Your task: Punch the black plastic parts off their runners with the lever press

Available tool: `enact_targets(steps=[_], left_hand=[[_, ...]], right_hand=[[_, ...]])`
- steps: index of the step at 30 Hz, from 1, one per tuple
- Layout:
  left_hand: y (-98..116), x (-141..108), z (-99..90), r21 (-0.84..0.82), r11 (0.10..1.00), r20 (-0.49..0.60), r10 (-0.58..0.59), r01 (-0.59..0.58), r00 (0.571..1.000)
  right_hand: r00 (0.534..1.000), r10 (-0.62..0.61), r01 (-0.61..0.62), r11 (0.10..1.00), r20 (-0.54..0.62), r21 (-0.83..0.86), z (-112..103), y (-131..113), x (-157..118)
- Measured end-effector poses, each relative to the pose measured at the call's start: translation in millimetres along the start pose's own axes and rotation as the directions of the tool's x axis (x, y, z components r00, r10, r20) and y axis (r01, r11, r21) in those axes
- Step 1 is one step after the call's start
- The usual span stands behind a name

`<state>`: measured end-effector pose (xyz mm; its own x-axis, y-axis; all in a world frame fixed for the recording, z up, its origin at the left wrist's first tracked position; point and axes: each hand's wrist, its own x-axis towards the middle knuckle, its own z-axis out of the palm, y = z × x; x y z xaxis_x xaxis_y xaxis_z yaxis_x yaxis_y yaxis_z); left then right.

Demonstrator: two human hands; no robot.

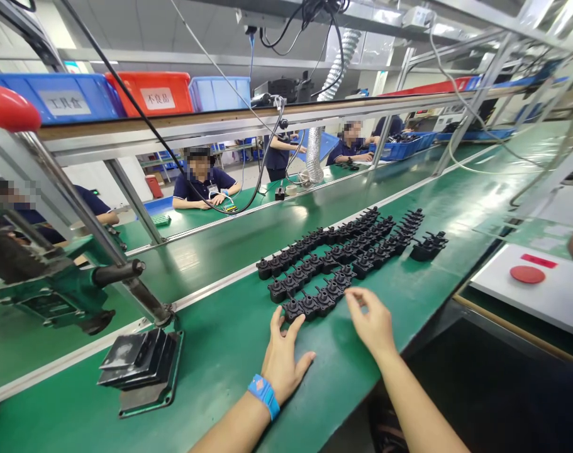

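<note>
The green bench (211, 390) carries the black parts in three long rows, slanting from near the hands towards the upper right. The far row (293, 253) and the middle row (309, 269) look mostly lined up, their pieces packed side by side. The near row (309, 306) is less even, bending where its closest stretch meets the rest, so I judge its alignment the least finished. A small cluster (428, 247) stands apart to the right, outside the rows

The left hand (281, 362) reaches in from below, open, its thumb spread well away and two fingertips at the closest end of the near row. The right hand (375, 324) is bent inward with fingers loosely curled, tips beside that row's right side; at this angle I cannot tell whether they grip a piece. A blue band (264, 395) circles the left wrist
</note>
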<state>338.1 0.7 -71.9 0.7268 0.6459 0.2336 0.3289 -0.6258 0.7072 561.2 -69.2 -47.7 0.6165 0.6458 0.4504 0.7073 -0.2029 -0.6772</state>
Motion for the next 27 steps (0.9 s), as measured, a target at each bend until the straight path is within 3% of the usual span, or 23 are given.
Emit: enact_targets(steps=[3, 6, 10, 16, 19, 23, 25, 27], left_hand=[[2.5, -0.4, 2.0, 0.005, 1.000, 0.016, -0.003, 0.003, 1.000], [4.3, 0.2, 4.4, 0.009, 1.000, 0.015, -0.012, 0.012, 1.000], [6.0, 2.4, 8.9, 0.015, 1.000, 0.013, -0.024, 0.023, 1.000], [15.6, 7.9, 21.1, -0.019, 0.998, 0.021, -0.054, 0.054, 0.998], [21.5, 12.8, 23.2, -0.061, 0.996, 0.044, -0.057, 0.059, 0.997], [22.9, 8.0, 16.9, -0.146, 0.987, 0.076, -0.051, 0.062, 0.996], [17.7, -6.7, 11.5, -0.181, 0.980, 0.097, -0.069, 0.086, 0.993], [6.9, -30.1, 4.9, -0.199, 0.976, 0.162, -0.062, 0.094, 0.985]], right_hand=[[0.996, 0.011, -0.016, 0.998, -0.086, -0.056, -5.8, 20.1, 38.2], [0.999, -0.045, 0.044, 0.995, -0.014, -0.094, -6.9, 32.6, 64.0], [0.995, -0.091, 0.094, 0.985, 0.028, -0.143, -3.2, 42.0, 68.9], [0.990, -0.090, 0.064, 0.975, -0.112, -0.210, -0.3, 47.8, 62.6], [0.967, -0.113, 0.062, 0.973, -0.226, -0.222, -5.4, 33.4, 53.6], [0.929, -0.164, 0.107, 0.977, -0.331, -0.184, -7.6, -10.8, 15.1], [0.926, -0.218, 0.184, 0.973, -0.309, -0.136, -0.3, -36.0, -14.7], [0.923, -0.319, 0.315, 0.948, -0.214, -0.052, 14.0, -55.4, -46.9]])
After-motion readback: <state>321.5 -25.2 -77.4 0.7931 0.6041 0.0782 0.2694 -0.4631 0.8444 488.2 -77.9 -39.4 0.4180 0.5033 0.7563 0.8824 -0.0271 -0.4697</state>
